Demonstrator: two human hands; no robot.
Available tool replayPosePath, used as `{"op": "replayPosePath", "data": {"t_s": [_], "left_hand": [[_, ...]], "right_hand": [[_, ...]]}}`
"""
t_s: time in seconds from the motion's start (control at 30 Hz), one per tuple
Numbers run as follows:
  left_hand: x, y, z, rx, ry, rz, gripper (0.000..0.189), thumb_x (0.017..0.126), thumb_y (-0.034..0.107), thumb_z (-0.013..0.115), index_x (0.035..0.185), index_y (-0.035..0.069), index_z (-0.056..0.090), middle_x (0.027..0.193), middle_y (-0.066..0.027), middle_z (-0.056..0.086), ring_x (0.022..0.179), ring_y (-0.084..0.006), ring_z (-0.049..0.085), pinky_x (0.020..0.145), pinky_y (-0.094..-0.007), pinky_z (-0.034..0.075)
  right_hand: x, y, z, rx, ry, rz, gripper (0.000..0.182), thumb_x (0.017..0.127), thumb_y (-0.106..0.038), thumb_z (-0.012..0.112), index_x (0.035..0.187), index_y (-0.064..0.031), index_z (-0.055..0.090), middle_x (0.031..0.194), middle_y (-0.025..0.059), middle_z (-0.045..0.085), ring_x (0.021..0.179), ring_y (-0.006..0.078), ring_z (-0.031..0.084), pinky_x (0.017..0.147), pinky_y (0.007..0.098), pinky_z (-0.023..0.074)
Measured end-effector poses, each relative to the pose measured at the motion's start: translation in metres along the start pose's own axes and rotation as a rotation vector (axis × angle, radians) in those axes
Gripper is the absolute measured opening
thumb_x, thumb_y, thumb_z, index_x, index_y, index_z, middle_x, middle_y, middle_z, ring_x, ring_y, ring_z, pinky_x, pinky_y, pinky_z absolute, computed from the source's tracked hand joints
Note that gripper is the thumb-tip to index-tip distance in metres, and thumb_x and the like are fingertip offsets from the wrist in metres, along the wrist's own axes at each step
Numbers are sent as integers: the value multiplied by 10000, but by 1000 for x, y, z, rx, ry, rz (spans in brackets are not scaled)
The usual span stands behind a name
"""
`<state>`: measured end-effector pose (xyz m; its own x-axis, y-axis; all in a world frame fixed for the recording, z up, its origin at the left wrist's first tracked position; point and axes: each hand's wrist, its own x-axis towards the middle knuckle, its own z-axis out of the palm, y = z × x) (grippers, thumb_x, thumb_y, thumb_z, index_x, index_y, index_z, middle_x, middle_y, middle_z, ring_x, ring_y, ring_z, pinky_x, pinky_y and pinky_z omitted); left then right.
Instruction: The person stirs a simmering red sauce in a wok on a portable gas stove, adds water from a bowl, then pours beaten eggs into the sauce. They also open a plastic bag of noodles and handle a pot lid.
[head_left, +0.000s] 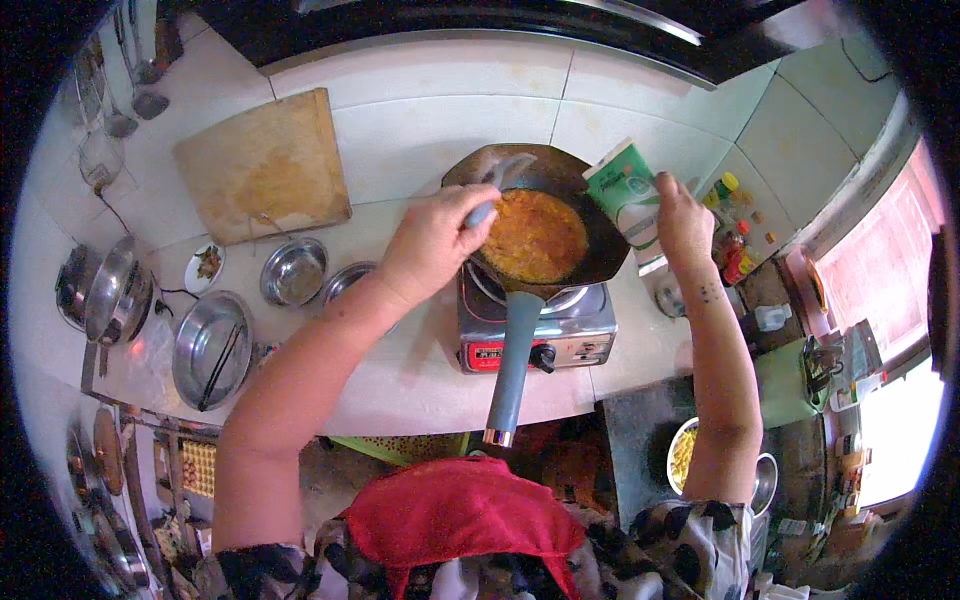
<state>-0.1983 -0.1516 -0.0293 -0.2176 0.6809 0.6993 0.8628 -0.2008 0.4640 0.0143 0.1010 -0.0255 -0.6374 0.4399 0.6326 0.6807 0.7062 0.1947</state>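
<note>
A wok (600, 232) with a grey handle stands on a portable gas stove (480, 322); an orange-brown, saucy food (536, 236) covers its bottom. My left hand (439, 236) is closed round the grey handle of a spoon or small spatula (513, 169), whose pale end shows over the wok's far left side. In my right hand (684, 225) is a green and white packet (626, 195), tilted at the wok's right rim. Whether anything comes out of the packet cannot be told.
Left of the stove are metal bowls (294, 271), a basin (214, 352) with chopsticks, and a small plate (204, 268) of food. A wooden cutting board (262, 169) leans on the tiled wall. Bottles (731, 247) stand at the right, and a bowl of yellow food (681, 455) sits lower right.
</note>
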Motion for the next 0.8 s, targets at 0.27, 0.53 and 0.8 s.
{"op": "replayPosePath", "data": {"t_s": [0.27, 0.53, 0.8], "left_hand": [[-8, 6, -20, -53, 63, -67, 228, 837, 107, 611, 1059, 62, 585, 885, -107, 635, 752, -162, 601, 678, -282, 479], [-17, 5, -22, -48, 41, -145, 229, 844, 120, 605, 1063, 58, 584, 884, -116, 634, 767, -167, 602, 685, -293, 483], [-15, 5, -22, -45, 72, -53, 221, 835, 123, 601, 1040, 47, 569, 892, -144, 620, 770, -261, 603, 686, -327, 484]], "right_hand": [[11, -11, 12, 85, -67, -49, 231, 822, -70, 442, 1038, -148, 462, 887, 116, 621, 730, 359, 628, 592, 455, 504], [19, -7, 6, 166, 78, 137, 212, 844, -92, 398, 1036, -156, 462, 887, 131, 620, 724, 364, 619, 594, 460, 494], [13, -12, 21, 211, 42, 106, 244, 816, -66, 442, 1043, -155, 452, 849, 156, 624, 725, 388, 617, 593, 483, 488]]}}
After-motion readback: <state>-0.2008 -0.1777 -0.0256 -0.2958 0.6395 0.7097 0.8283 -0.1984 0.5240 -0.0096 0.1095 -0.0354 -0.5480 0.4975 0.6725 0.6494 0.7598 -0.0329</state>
